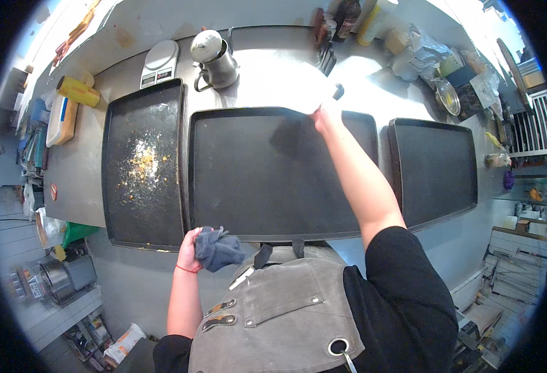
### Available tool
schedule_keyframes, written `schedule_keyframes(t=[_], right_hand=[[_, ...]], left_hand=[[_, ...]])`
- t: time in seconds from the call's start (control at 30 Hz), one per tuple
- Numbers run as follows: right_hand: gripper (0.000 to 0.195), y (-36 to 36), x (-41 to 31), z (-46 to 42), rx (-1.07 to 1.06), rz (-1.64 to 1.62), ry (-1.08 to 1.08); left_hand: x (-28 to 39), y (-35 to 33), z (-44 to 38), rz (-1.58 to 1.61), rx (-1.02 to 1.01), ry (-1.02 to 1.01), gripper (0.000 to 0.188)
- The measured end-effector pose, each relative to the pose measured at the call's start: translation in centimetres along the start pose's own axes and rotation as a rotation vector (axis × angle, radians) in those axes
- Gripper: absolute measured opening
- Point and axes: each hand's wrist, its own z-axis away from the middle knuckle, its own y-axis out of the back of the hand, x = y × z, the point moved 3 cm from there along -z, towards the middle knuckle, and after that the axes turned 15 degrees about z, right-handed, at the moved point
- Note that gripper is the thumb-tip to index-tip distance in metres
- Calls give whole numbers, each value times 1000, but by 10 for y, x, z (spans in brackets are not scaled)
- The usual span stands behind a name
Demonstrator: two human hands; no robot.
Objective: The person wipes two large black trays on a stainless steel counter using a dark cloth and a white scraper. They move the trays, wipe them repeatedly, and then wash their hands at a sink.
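My left hand (191, 250) is closed around a bunched grey-blue cloth (218, 248) at the near left corner of the middle black baking tray (278, 182). Over that tray's far edge, my right hand (327, 116) grips the rim of a white thing (285, 86), so washed out by glare that its kind is unclear. A dark shadow falls on the tray below it. On the left, another black baking tray (140, 214) bears pale and yellow crumbs (145, 161). A third black tray (439, 168) lies to the right.
Behind the trays stand a kitchen scale (161, 60) and a metal pot (222, 67) with its lid raised. A yellow roll (78, 91) and a lidded plastic tub (62, 121) are at the left. Bottles (348, 18), plastic bags (420, 51) and a metal bowl (448, 97) line the back right.
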Motion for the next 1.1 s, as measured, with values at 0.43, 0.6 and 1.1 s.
schedule_keyframes(t=[0.43,0.6,1.1], right_hand=[[42,-13,128,188,-656,563,-15],[27,34,67,99,-57,1010,660],[20,-214,202,32,-126,1717,990]], left_hand=[[-35,-120,-52,-571,-494,-200,66],[-16,-64,-66,-1612,-44,-972,42],[-18,-1,-93,-1930,49,-718,64]])
